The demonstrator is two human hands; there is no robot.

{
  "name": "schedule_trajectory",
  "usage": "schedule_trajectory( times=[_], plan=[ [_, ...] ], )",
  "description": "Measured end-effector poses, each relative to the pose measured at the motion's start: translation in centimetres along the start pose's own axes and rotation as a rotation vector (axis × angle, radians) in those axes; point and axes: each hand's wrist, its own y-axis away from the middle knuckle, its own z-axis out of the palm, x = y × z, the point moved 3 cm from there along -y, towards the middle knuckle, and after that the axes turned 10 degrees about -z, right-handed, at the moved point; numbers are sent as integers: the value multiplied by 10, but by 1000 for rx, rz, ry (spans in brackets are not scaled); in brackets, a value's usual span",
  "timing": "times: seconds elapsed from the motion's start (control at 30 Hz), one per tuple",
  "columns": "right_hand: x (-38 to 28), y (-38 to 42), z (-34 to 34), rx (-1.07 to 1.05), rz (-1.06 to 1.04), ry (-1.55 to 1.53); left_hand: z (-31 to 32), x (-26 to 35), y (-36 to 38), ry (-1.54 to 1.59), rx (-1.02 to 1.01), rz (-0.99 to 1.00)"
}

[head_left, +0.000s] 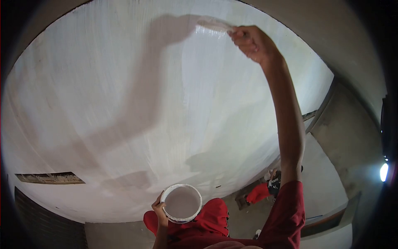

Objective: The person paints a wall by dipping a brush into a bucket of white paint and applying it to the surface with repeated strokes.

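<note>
High on the whitish wall (pixel 199 83), my right hand (pixel 253 43) grips a paintbrush (pixel 213 24) by its handle, arm stretched up. The brush lies sideways with its bristles at the wall, and the surface just below it gleams wet. Low in front of me, my left hand (pixel 159 207) is closed on the side of a white bucket (pixel 181 219), fingers at the rim. Pale, milky paint (pixel 182 202) shows inside the bucket, above my red trousers (pixel 213 216).
Another person in red trousers (pixel 259 193) is low at the right, partly hidden by my arm. A narrow slot (pixel 49 178) is cut in the wall at lower left. Dark slats (pixel 41 220) stand below it. A bright lamp (pixel 384 172) shines at far right.
</note>
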Motion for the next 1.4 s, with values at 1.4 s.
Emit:
schedule_trajectory(
  times=[1.4],
  plan=[
    [311,156,62,381,376,-157,11,25,16,-155,41,-52]
  ],
)
